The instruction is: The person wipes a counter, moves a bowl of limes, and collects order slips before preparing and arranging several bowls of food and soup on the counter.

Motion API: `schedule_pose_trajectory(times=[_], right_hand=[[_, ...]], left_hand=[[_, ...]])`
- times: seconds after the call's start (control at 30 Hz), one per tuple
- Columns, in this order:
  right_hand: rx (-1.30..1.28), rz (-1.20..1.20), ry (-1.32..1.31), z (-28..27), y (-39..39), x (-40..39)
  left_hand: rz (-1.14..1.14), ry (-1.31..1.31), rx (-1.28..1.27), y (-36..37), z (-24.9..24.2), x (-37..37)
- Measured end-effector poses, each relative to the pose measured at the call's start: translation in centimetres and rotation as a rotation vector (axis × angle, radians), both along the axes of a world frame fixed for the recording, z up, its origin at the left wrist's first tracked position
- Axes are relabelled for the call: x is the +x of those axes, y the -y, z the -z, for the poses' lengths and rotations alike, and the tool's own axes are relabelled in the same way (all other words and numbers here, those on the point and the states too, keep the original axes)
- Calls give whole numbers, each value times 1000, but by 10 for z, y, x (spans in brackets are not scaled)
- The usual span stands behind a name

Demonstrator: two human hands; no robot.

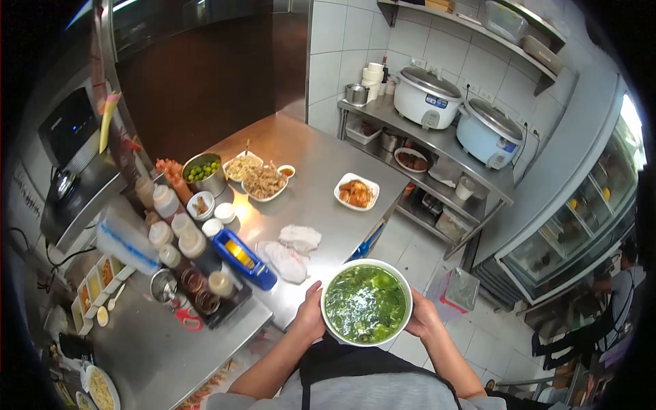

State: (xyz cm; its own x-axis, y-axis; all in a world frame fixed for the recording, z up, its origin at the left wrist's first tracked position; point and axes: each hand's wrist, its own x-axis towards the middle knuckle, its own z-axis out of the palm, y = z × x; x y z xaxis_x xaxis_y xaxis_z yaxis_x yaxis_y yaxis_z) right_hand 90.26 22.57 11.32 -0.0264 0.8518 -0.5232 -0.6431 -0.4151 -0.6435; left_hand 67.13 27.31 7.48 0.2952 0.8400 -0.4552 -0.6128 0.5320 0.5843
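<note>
A white bowl of green leafy soup [365, 301] is held level in front of my body, filled close to its rim. My left hand [311, 313] grips its left side, and my right hand [424, 311] grips its right side. The fingers under the bowl are partly hidden. Just beyond the bowl, two crumpled white cloths [290, 253] lie on the steel counter [307, 164]. A blue tape dispenser [244, 260] with yellow tape stands to the left of the cloths.
Plates of fried food [265, 183] and a dish of glazed meat [357, 194] sit on the counter. Sauce bottles [188, 236] crowd its left side. Two rice cookers [427, 99] stand on a shelf beside a glass-door fridge [581, 205]. Another person [618, 301] is at far right.
</note>
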Motion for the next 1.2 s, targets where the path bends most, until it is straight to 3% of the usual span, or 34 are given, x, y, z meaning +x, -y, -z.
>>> schedule_pose_trajectory(times=[0.17, 0.3, 0.57, 0.8, 0.9, 1.07, 1.13, 1.2], right_hand=[[22, -9, -9, -22, -96, 37], [66, -30, 33, -33, -182, 62], [95, -230, -132, -45, -366, 104], [75, -378, -209, -44, -504, 118], [40, -435, -198, -3, -565, 132], [-17, -441, -117, 17, -617, 128], [-27, -479, -99, 39, -634, 130], [-75, -486, -124, 65, -648, 132]], left_hand=[[-5, 57, 38, -98, -12, 38], [-45, -36, 65, -172, -59, 62], [-143, -73, 123, -341, -71, 96], [-184, -95, 169, -479, -23, 108], [-217, -152, 162, -511, -18, 113], [-278, -144, 130, -553, 27, 120], [-373, -167, 25, -553, 19, 128], [-379, -170, 24, -563, 49, 127]])
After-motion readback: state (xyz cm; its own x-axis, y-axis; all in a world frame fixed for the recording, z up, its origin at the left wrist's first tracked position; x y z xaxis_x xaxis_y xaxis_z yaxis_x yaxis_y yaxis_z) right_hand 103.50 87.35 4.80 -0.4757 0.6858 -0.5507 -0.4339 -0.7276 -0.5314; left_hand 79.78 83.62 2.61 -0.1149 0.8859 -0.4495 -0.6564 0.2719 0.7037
